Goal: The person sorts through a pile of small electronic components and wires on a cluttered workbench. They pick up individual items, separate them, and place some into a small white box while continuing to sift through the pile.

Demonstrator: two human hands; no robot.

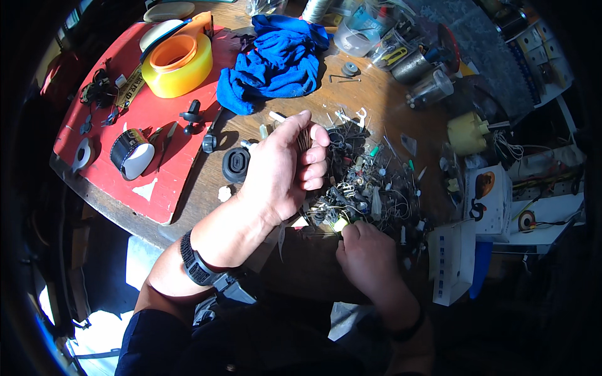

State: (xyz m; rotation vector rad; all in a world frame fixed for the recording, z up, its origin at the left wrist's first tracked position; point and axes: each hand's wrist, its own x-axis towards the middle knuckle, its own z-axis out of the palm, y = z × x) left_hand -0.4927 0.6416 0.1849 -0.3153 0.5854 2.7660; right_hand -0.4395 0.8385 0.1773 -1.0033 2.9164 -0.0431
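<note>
Sorting through a tangled heap of small electronic components and thin wire leads (370,185) on a round brown wooden table (295,263), a person works with both bare hands in hard sunlight. The left hand (282,166), with a black band at the wrist, is raised above the table and closed around a bundle of thin straight leads (305,135) that pokes out by the thumb. The right hand (364,254) rests at the near edge of the heap, its fingertips pinched on a small pale yellow part (340,224); what exactly that part is cannot be told. A black oval rubber piece (236,165) lies just beside the left hand, and a crumpled blue cloth (276,59) sits farther back next to a large roll of yellow tape (177,64) on a red board (157,188). By the look of it, the step in hand is picking pieces out of the pile one at a time and gathering them in the raised fist; the next move would call for a fine pinch to free one piece from the tangle without dragging its neighbours along.
</note>
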